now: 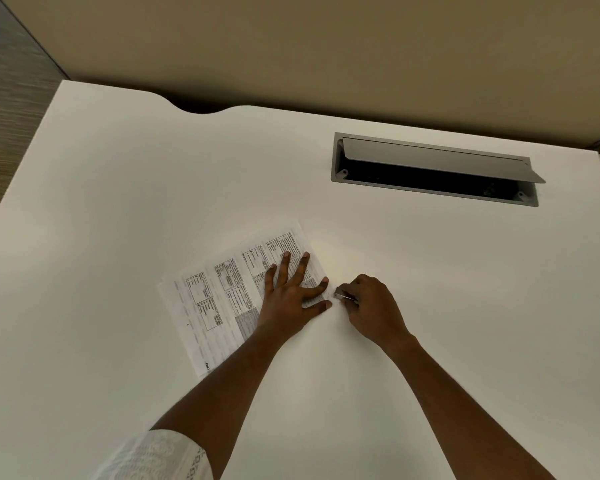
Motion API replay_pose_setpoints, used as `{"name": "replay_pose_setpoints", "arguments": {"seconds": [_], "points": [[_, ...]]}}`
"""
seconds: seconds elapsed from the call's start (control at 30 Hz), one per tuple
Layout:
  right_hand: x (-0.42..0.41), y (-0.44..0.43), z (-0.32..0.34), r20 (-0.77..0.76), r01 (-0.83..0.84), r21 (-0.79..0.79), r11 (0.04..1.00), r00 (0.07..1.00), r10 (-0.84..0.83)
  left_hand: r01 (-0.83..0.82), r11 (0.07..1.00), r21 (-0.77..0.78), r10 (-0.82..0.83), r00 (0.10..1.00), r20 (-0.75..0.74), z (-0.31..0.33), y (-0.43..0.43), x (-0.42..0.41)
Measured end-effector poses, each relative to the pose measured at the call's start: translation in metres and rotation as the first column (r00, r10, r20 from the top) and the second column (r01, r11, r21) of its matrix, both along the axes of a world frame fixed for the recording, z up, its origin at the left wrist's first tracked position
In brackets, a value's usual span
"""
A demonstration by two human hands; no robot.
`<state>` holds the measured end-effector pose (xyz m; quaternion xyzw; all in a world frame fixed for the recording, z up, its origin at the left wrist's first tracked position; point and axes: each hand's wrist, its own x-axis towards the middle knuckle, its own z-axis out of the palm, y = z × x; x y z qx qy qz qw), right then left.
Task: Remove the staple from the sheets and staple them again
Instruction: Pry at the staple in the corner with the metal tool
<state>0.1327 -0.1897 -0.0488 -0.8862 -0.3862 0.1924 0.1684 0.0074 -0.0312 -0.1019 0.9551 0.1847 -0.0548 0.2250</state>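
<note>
- I can see printing on the sheets: black-ruled boxes and tables in rows, a grey shaded block near the near edge, and lines of fine text; all of it is too small and soft for me to read; a short bold word sits at the nearest corner, and I cannot make out its letters
- The sheets are white paper, lying flat and turned at an angle on the white desk, left of the middle and towards my side; their far right corner points towards the back of the desk
- The left hand lies palm down on the right part of the sheets; its fingers are straight and spread, pressing the paper to the desk; the thumb and first finger fork open towards the right edge of the paper
- The right hand rests on the desk just beside that edge; its fingers are curled round a small metal tool, gripping it; the shiny tip of the tool points left and meets the paper's edge between the left thumb and first finger; I cannot tell what kind of tool it is
- A white patterned sleeve covers the upper left arm; dark marks along its hem are too blurred for me to read
- Behind and to the right, a grey slot is set into the desk; its lid stands tilted open over a dark opening
- A beige wall runs behind the desk; striped grey floor shows at the left
</note>
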Motion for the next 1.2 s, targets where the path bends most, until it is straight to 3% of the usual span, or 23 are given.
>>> {"name": "replay_pose_setpoints", "arguments": {"seconds": [0.4, 0.7, 1.0, 1.2], "points": [[-0.013, -0.001, -0.007, 0.184, -0.084, 0.037, 0.996, 0.98, 0.076, -0.002, 1.0, -0.009, 0.002, 0.999, 0.042, 0.0, 0.0, 0.0], [-0.005, 0.002, -0.007, 0.107, -0.099, 0.062, 0.993, 0.99, 0.092, 0.0, 0.999, 0.043, -0.005, 0.994, 0.106, -0.006, -0.002, -0.001], [0.004, 0.006, -0.011, -0.019, -0.083, 0.118, 0.99, 0.996, 0.086, 0.023, 1.0, -0.01, -0.023, 1.0, -0.022, 0.002, 0.001, 0.002], [0.002, 0.006, -0.007, 0.052, -0.13, 0.136, 0.982, 0.991, 0.124, 0.007, 0.999, -0.039, -0.008, 1.0, -0.023, 0.007, 0.0, 0.003]]}}
